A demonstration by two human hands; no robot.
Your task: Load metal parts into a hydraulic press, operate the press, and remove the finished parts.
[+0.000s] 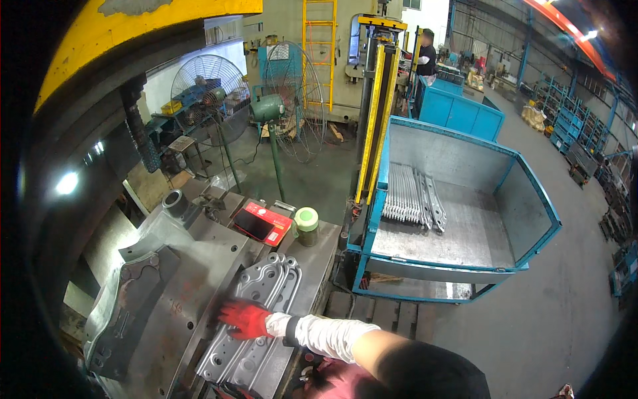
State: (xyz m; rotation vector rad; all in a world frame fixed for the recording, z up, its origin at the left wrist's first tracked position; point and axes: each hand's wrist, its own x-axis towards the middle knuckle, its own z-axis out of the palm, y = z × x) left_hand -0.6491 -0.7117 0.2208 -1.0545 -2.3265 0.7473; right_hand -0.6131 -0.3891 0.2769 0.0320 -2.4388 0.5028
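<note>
My right hand (244,320), in a red glove with a white cuff, reaches in from the lower right. It lies across a small stack of stamped grey metal brackets (282,292), its fingers apart and pointing left over their long edge. These brackets are long, with ribs and round holes, and overlap slightly fanned on the bench beside a large steel die (193,286). At the bottom edge, by the brackets' near end, a dark red and black patch (232,391) may be my left hand; its fingers cannot be made out.
Behind the brackets lie a dark phone (254,225) on a red box (282,223) and a green-lidded jar (307,226). To the right, a blue-framed bin (458,249) holds a row of similar brackets (405,196). Fans (267,110) and another person (426,56) are farther back.
</note>
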